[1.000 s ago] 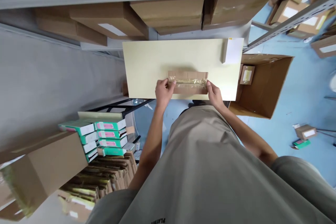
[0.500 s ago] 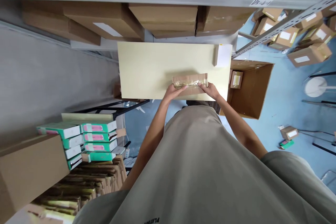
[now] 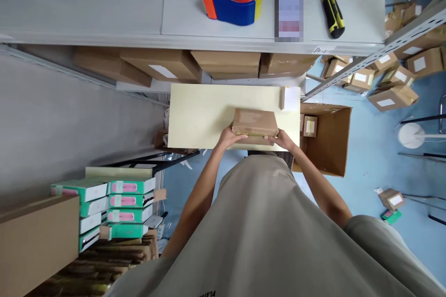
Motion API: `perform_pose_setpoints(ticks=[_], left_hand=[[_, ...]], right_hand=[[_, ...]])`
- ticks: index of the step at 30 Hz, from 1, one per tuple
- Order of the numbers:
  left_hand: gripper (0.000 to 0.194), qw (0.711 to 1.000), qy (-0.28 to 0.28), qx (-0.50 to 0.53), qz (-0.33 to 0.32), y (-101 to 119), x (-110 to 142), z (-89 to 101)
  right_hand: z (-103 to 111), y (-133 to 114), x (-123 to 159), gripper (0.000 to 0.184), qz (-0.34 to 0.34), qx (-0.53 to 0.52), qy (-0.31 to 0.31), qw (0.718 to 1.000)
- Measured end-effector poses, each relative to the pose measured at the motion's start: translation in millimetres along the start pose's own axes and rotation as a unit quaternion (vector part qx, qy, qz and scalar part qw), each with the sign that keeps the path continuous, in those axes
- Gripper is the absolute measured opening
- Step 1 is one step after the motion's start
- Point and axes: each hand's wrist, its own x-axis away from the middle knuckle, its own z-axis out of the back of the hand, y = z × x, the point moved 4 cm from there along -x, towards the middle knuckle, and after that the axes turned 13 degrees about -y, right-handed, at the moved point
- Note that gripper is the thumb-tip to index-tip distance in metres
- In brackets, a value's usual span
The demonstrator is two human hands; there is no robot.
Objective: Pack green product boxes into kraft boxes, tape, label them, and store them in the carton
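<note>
A small brown cardboard box (image 3: 255, 121), with tape along its near edge, is held between both hands over the pale yellow tabletop (image 3: 198, 116). My left hand (image 3: 230, 138) grips its left end, thumb along the near side. On the right end, my right hand (image 3: 281, 139) is closed the same way, its thumb pointing inward. The fingers under and behind the box are partly hidden. Toward the back right of the tabletop lies a small white box (image 3: 291, 98).
Above, a grey shelf (image 3: 104, 18) carries an orange and blue tape dispenser (image 3: 232, 2) and a yellow-black utility knife (image 3: 332, 11). An open carton (image 3: 329, 139) stands right of the table. Green-and-white boxes (image 3: 127, 202) are stacked at left, near folded cardboard (image 3: 118, 264).
The box has been turned in my hands, so a broad plain face shows instead of the shiny taped side. The view has tilted up, bringing the shelf's tape dispenser and knife into sight.
</note>
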Motion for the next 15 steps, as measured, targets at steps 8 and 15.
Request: perform_pose_setpoints(ticks=[8,15], left_hand=[[0.082,0.987,0.089,-0.132,-0.013,-4,-17,19.0],[0.085,0.992,0.037,-0.099,0.069,-40,-5,18.5]], right_hand=[[-9,2,-33,0.074,0.035,0.131,0.068,0.988],[-10,12,-46,0.089,-0.042,0.289,0.003,0.956]])
